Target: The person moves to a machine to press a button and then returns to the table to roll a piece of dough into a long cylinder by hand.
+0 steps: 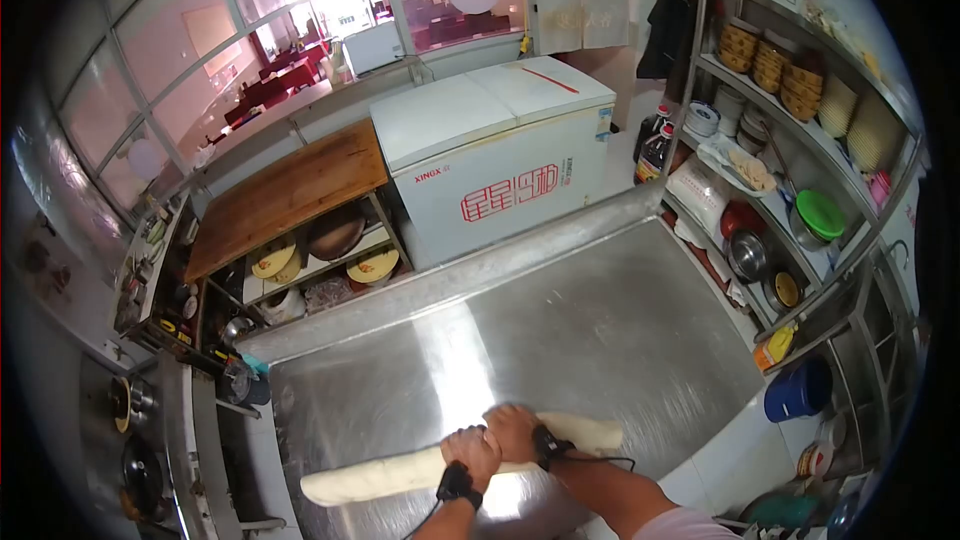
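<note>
Long pale roll of dough [400, 475] lying across shiny steel desk [600, 340], left hand [472, 452] and right hand [512, 430] side by side, each grip closed around its middle

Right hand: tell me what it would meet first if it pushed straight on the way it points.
The right hand, gripping the long dough roll beside the left hand, points up-left across the steel table. Only bare steel lies ahead, then probably the table's raised far edge; depth is unclear.

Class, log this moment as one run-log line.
left hand: grips dough roll | right hand: grips it alongside | surface: steel table
</note>
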